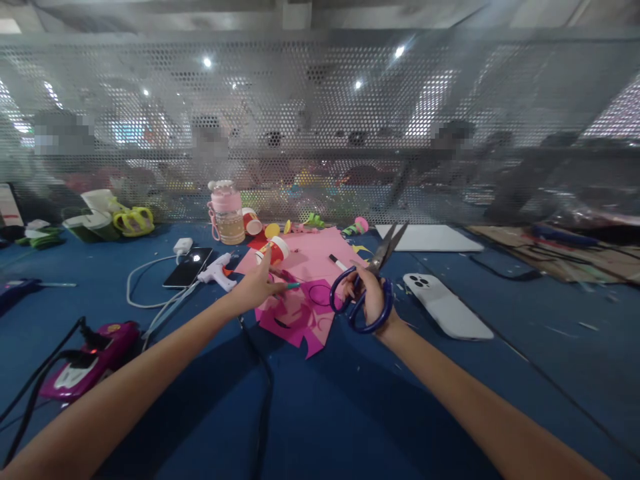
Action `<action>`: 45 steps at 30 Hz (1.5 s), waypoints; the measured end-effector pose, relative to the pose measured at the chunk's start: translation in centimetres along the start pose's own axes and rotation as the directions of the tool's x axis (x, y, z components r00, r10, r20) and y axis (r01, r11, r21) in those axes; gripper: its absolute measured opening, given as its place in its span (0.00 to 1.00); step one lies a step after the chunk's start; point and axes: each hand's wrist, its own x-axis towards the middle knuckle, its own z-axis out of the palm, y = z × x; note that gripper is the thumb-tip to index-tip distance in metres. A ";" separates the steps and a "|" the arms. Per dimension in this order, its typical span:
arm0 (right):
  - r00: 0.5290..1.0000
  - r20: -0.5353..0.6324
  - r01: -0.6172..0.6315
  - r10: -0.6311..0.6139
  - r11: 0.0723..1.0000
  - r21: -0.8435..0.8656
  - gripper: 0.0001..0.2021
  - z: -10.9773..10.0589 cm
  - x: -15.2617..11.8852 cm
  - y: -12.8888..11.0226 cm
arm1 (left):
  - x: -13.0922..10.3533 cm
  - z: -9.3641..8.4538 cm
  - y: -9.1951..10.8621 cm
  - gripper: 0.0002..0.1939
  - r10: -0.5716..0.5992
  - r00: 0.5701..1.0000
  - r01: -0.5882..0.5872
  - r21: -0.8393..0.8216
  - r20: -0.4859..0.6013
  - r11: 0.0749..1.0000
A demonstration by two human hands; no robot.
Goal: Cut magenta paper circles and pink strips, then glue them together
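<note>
My right hand (369, 297) is wrapped around a pair of scissors (384, 253) with dark blue loop handles. Their blades point up and away, slightly parted. Beneath and left of them lies magenta paper (285, 327) with cut edges, on a larger light pink sheet (320, 250). A black circle outline is drawn on the magenta paper. Over the left side of the sheets is my left hand (255, 288), index finger and thumb apart; its other fingers are partly hidden. Just past the thumb shows a thin teal thing (293, 285). A red and white paper cup (278, 249) lies behind the index finger.
A glue gun (218, 272), a dark phone (188, 268) and a purple power strip (95, 360) with cables sit left. Behind stands a pink-topped bottle (227, 213). A white phone (447, 307) lies right, before a white flat slab (430, 238). A perforated screen (320, 133) bounds the back.
</note>
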 end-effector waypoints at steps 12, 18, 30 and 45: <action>0.989 -0.112 -0.108 0.100 0.992 -0.064 0.24 -0.6 1.4 1.4 | -0.7 2.6 1.7 0.19 0.172 0.972 -0.225 0.428 0.160 0.875; 0.991 -0.111 -0.088 0.079 0.993 -0.081 0.24 -1.0 1.2 1.4 | 1.7 6.1 3.5 0.32 0.019 0.978 -0.139 0.581 0.208 0.802; 0.995 -0.104 -0.019 0.007 0.993 -0.113 0.24 -0.8 0.6 0.9 | 2.9 5.4 3.1 0.30 -0.062 0.987 -0.039 0.588 0.149 0.808; 0.992 -0.123 0.021 -0.040 0.988 -0.152 0.24 -0.1 -0.1 0.0 | 2.8 5.5 2.5 0.32 0.036 0.979 -0.103 0.337 0.198 0.936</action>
